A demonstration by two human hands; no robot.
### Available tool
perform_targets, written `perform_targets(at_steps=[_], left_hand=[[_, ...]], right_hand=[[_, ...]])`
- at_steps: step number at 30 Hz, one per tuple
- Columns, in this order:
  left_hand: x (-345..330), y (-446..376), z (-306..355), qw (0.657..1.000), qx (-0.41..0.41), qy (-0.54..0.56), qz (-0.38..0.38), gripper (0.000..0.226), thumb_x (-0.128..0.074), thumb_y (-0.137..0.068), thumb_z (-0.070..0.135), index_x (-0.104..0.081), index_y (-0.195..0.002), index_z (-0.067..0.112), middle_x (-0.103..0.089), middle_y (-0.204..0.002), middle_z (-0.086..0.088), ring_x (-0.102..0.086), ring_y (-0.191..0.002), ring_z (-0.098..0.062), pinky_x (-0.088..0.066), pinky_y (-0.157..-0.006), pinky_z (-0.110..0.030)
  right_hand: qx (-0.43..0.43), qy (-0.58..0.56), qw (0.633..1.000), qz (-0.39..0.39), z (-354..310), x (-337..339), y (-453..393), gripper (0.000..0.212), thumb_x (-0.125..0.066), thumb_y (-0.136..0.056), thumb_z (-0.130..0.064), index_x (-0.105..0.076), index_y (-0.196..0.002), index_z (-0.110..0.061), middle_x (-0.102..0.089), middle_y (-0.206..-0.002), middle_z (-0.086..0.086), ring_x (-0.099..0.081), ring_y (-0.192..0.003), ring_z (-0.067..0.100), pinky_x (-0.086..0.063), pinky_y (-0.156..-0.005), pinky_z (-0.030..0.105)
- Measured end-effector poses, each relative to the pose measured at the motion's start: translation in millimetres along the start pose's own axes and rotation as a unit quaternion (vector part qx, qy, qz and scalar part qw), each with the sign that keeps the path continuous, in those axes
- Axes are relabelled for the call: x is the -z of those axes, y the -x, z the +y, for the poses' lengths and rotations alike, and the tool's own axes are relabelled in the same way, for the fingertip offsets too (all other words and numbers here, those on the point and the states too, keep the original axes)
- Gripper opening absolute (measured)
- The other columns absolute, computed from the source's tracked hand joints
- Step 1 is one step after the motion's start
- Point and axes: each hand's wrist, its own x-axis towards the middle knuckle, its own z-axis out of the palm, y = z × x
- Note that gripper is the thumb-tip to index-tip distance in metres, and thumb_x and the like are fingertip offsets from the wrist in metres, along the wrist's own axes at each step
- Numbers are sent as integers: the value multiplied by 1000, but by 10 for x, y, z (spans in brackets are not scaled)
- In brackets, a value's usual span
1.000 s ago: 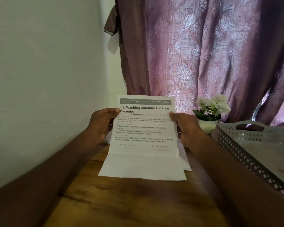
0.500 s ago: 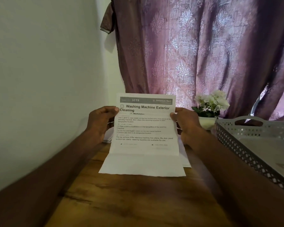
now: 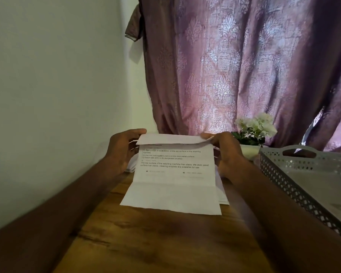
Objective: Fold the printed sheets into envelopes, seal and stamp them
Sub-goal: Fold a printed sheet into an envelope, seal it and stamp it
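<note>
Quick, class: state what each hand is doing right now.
Left hand: closed, pinching the left edge of the printed sheet at its folded-over top.
Right hand: closed, pinching the sheet's right edge there.

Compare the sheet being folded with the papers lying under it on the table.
The white printed sheet is raised at its far end, held by the left hand and right hand; the white paper stack lies flat on the wooden table. The sheet shows creases and a turned-down top flap; the stack is mostly hidden. Both are white paper.
</note>
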Motion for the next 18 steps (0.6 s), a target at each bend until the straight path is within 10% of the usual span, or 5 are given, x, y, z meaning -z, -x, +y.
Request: perform_targets(at_steps=[4, 9, 13, 18], left_hand=[[-8, -2, -8, 999, 1, 19, -27, 21, -64, -100, 20, -78, -107, 6, -78, -99, -9, -75, -88, -22, -63, -75, -32], [-47, 17, -13, 996, 40, -24, -80, 40, -75, -93, 28, -67, -126, 6, -74, -111, -14, -73, -98, -28, -60, -84, -39], [-43, 27, -59, 992, 69, -49, -94, 19, -78, -91, 17, -72, -102, 3, -77, -109, -22, -75, -104, -40, -60, -94, -50], [-37, 17, -104, 994, 86, -8, -67, 19, -77, -91, 10, -68, -105, 0, -77, -108, -24, -79, -85, -37, -65, -64, -43]], right_hand=[[-7, -14, 1000, -23, -9, 17, 6, 33, -57, -83, -23, -81, -101, -9, -58, -48, -7, -51, -45, 12, -44, -53, 27], [47, -12, 999, -15, 37, -45, -2, 22, -70, -81, 0, -81, -94, -14, -75, -91, 9, -67, -81, 26, -58, -78, 40], [75, -24, 997, 6, -3, -37, -25, 34, -66, -84, 5, -80, -103, -20, -76, -110, 18, -68, -91, 30, -61, -88, 52], [46, 15, 998, -42, 31, 12, -67, 46, -85, -82, -14, -61, -120, -11, -71, -115, 15, -70, -99, 32, -60, -88, 50]])
